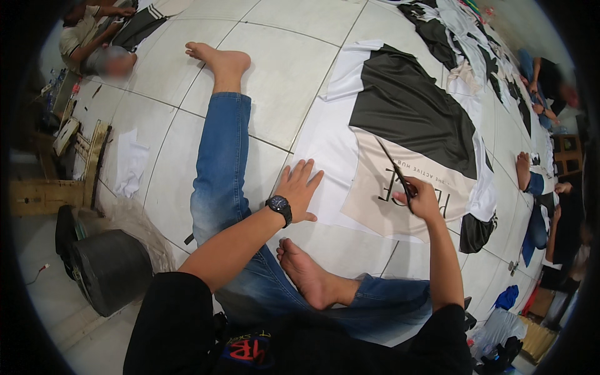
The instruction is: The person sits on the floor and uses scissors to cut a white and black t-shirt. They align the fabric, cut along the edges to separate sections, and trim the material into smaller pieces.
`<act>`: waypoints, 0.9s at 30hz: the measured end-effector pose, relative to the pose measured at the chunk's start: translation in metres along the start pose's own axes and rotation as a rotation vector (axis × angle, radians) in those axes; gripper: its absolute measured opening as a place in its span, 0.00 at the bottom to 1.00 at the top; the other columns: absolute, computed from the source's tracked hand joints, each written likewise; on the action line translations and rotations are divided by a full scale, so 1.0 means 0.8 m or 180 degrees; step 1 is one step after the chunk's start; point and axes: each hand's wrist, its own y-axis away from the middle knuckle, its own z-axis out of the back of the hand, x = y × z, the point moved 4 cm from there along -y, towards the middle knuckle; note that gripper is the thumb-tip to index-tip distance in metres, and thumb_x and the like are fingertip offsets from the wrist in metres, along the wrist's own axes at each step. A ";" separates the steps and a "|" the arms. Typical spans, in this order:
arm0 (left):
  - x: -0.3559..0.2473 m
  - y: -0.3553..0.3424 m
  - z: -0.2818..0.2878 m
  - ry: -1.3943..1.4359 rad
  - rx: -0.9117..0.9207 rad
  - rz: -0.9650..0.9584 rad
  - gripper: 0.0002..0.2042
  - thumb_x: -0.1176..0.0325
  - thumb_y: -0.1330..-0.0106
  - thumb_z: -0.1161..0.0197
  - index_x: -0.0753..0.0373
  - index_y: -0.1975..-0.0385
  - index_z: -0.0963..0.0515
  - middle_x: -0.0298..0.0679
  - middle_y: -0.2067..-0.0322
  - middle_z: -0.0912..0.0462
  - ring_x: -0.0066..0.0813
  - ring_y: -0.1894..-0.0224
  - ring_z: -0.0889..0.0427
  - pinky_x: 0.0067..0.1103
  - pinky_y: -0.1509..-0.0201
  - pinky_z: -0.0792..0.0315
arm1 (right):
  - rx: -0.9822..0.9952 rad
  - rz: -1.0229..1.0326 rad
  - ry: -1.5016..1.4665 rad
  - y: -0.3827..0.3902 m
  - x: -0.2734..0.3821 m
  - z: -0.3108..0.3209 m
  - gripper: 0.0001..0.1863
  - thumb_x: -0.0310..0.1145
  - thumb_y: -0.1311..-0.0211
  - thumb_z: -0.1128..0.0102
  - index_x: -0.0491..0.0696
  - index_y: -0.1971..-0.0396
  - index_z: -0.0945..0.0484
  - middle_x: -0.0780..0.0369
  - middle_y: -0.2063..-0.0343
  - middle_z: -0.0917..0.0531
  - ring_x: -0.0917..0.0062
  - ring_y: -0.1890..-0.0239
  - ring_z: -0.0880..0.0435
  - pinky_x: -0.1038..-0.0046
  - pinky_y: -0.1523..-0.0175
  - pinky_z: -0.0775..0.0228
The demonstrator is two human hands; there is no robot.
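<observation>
Gripped scissors in right hand over beige printed fabric on tiled floor; splayed empty left hand at edge of white fabric; probably needed smoothing for clean snips.

Single head-worn fisheye view looked down, close above wearer's blue denim-clad legs, faced outward across glossy white tiled floor.

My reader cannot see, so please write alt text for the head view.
A seated person's right hand holds scissors over black, beige and white cloth on a tiled floor; the left hand is spread at its white edge. Other people are nearby.
</observation>
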 end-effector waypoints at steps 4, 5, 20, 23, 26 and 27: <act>-0.025 0.018 -0.001 0.0113 0.0228 0.0049 0.50 0.42 0.47 0.29 0.62 0.29 0.45 0.58 0.28 0.53 0.54 0.26 0.53 0.46 0.27 0.50 | -0.1239 0.0453 0.0993 0.104 -0.109 0.000 0.39 0.50 0.52 0.26 0.42 0.45 0.27 0.49 0.56 0.17 0.54 0.54 0.18 0.60 0.51 0.26; -0.031 0.026 -0.009 0.0160 0.0256 0.0025 0.49 0.42 0.46 0.30 0.63 0.30 0.44 0.58 0.29 0.53 0.55 0.26 0.53 0.46 0.28 0.49 | -0.0957 0.0268 0.1071 0.128 -0.134 0.003 0.40 0.50 0.52 0.26 0.42 0.43 0.29 0.49 0.55 0.18 0.53 0.53 0.18 0.59 0.50 0.26; -0.102 0.106 -0.039 0.1007 0.0803 -0.0353 0.29 0.47 0.37 0.38 0.64 0.44 0.26 0.48 0.41 0.28 0.53 0.45 0.24 0.40 0.40 0.30 | -0.0692 -0.0765 0.0505 0.287 -0.139 0.028 0.34 0.50 0.54 0.25 0.42 0.52 0.21 0.51 0.68 0.14 0.55 0.64 0.14 0.60 0.57 0.24; -0.094 0.087 -0.021 0.0849 -0.0203 -0.0513 0.23 0.54 0.37 0.37 0.63 0.48 0.23 0.48 0.43 0.26 0.50 0.43 0.26 0.38 0.40 0.31 | -0.0932 -0.1011 -0.1234 0.271 -0.105 -0.030 0.30 0.43 0.49 0.24 0.39 0.51 0.23 0.56 0.71 0.15 0.71 0.75 0.17 0.71 0.68 0.27; -0.101 0.082 -0.021 0.0639 -0.0645 -0.1116 0.22 0.56 0.40 0.35 0.61 0.49 0.22 0.49 0.44 0.26 0.47 0.41 0.29 0.37 0.40 0.32 | 0.0004 -0.1685 -0.4151 0.276 -0.008 -0.105 0.28 0.56 0.38 0.37 0.43 0.55 0.25 0.63 0.76 0.22 0.77 0.80 0.25 0.75 0.75 0.34; -0.105 0.084 -0.021 0.0596 -0.0748 -0.1391 0.22 0.56 0.41 0.35 0.61 0.50 0.22 0.49 0.44 0.26 0.46 0.42 0.28 0.36 0.40 0.31 | 0.0235 -0.2028 -0.4476 0.282 0.012 -0.127 0.29 0.58 0.38 0.38 0.44 0.56 0.26 0.64 0.76 0.22 0.76 0.79 0.24 0.75 0.75 0.34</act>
